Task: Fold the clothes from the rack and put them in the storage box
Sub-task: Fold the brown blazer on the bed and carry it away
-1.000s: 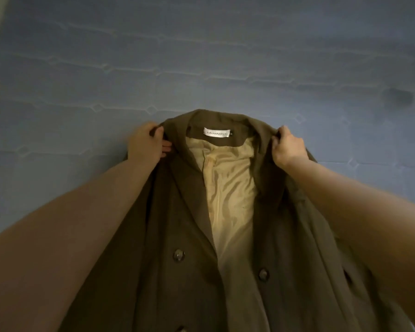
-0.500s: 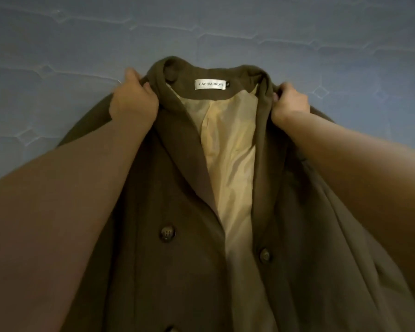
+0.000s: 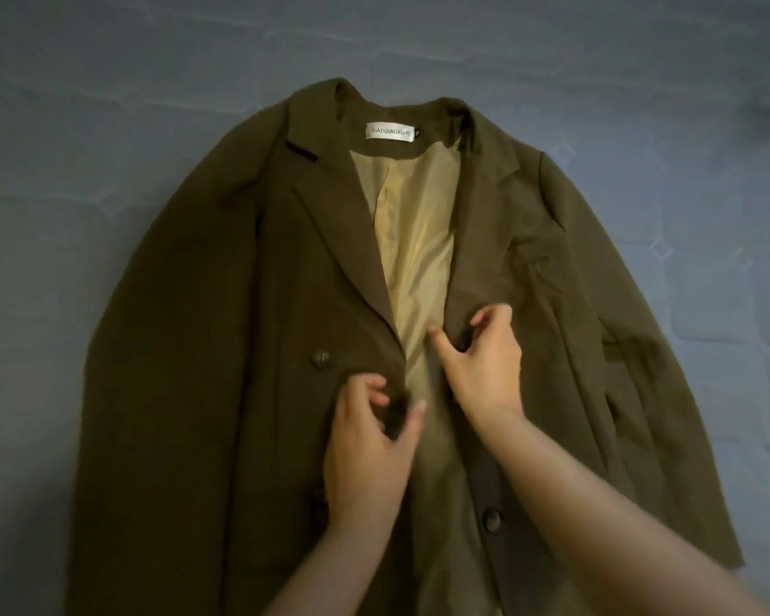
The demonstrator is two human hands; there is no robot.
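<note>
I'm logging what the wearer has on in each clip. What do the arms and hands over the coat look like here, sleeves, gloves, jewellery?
Both forearms are bare as far as the frame shows, no sleeve in view. The left hand and right hand wear no gloves, and no ring, watch or bracelet shows. The picture is dim and slightly blurred, so small items could be missed.

Looks like a bedroom at home, pretty dim lighting. The whole background is a blue quilted mattress (image 3: 107,126) with stitched diamond seams running out to every edge, and an olive coat (image 3: 196,349) with a tan lining is spread flat on it.
</note>
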